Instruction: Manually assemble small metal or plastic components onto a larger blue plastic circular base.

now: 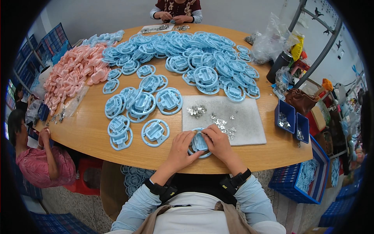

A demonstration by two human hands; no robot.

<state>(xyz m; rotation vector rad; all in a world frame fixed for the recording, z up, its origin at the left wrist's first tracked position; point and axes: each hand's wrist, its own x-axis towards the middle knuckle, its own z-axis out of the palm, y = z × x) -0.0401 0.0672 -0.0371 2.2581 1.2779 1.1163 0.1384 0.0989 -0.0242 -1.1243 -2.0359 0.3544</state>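
Observation:
A light blue, ring-shaped plastic part (pixel 200 143) with a raised rectangular middle lies at the near edge of the table, partly on a pale mat. Its left side is gripped by my left hand (pixel 180 149), thumb along the lower rim. My right hand (pixel 219 143) closes on its right side, with the fingertips of both hands meeting at the top of the middle. Whether a small metal piece sits between those fingertips is hidden. Just beyond, the mat (pixel 249 124) carries small piles of shiny metal pieces (pixel 220 124).
Many similar blue parts (pixel 169 100) spread over the wooden table (pixel 91 124), beside a heap of pink pieces (pixel 76 70). Two blue bins (pixel 285 116) with metal pieces stand at the right edge; a blue crate (pixel 300 175) is below. Other people (pixel 177 9) sit opposite and at left.

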